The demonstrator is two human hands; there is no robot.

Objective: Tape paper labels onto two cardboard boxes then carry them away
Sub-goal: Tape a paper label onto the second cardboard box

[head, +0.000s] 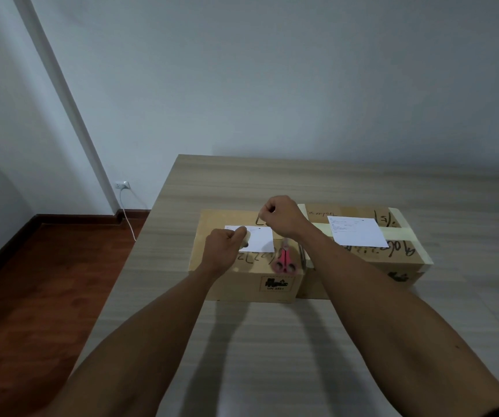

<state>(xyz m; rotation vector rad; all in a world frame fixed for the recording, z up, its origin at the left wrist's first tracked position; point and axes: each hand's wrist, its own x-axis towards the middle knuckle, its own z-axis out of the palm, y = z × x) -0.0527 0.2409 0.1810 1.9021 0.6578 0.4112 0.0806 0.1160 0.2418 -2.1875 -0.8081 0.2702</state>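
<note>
The step in hand is judged to be the drawing out of a strip of tape over the white paper label (257,239) that lies on top of the left brown cardboard box (242,278). The left hand (227,248) is curled round a small pale roll of tape (246,236), held over the label's left part, and its grip is closed on that roll. The right hand (281,216) is raised above the box's far edge with its fingers pinched together; a thin strip appears to run from it towards the roll, but the tape itself is too faint to be made out with certainty. A pair of pink-handled scissors (285,261) is laid on the same box, just beside the label's right edge and below the right forearm. The second brown cardboard box (392,260), banded with pale tape, stands touching the first on the pale wood-grain counter (272,356); a second white paper label (358,231) is laid on its top, and whether it has been fixed down cannot be told. Both boxes are closed, so nothing of their contents is shown. The next move is judged to call for the strip to be pressed down across a label edge and cut, for which one hand must be freed to reach the scissors. Both boxes remain to be carried away.
</note>
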